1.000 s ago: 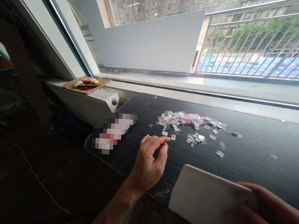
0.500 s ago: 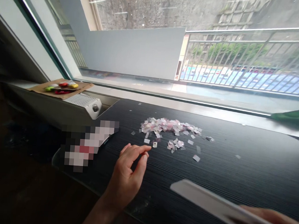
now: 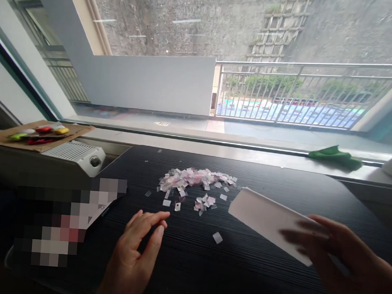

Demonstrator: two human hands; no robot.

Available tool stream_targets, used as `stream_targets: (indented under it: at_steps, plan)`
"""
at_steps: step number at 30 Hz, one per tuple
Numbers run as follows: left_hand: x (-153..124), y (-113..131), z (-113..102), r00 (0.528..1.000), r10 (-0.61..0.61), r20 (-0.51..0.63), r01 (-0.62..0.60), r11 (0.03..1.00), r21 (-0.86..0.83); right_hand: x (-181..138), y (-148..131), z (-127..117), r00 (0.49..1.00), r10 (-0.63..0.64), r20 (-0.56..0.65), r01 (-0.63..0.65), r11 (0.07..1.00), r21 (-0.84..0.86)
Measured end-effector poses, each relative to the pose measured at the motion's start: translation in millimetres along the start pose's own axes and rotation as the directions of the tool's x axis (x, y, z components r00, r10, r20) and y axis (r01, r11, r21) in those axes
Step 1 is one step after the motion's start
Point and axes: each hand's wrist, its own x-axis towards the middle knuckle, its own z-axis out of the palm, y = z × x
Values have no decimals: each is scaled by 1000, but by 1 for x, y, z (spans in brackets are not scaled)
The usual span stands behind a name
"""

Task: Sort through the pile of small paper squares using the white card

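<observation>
Thin and pale, a stiff white card [image 3: 258, 216] is pinched in my right hand [image 3: 346, 251], on the right side of the table. It is tilted, and its left end reaches just right of the small paper squares. My left hand [image 3: 138, 250] is at the left front with fingers curved and thumb apart, holding nothing. Beyond it lies a heap of small white and pinkish squares [image 3: 193, 179], and nearer a smaller cluster [image 3: 205, 203]. One loose square [image 3: 217, 237] rests between my hands. A square with a dark spot [image 3: 177, 206] is near my left fingertips.
The black wood-grain table [image 3: 180, 271] stands against a window. At the left edge is a blurred-out item [image 3: 80, 217]. A white slatted unit [image 3: 77, 154] carries brown cardboard [image 3: 2, 135] with colourful pieces. A green cloth-like piece [image 3: 336, 157] lies on the sill.
The view has turned slightly right and up. My right hand has raised the card and brought it towards the squares. One loose square sits closer to me. My left hand keeps its pose.
</observation>
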Motion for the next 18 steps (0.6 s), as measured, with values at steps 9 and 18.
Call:
stream_targets:
  at_steps: [9,18]
  plan:
    - [1,3,-4,1000,-11,17,10,1000,25,38,-15,24,982,-66,176,38,987,157]
    - [0,2,-2,1000,-6,5,5,1000,31,38,-9,10,986,-143,86,140,989,42]
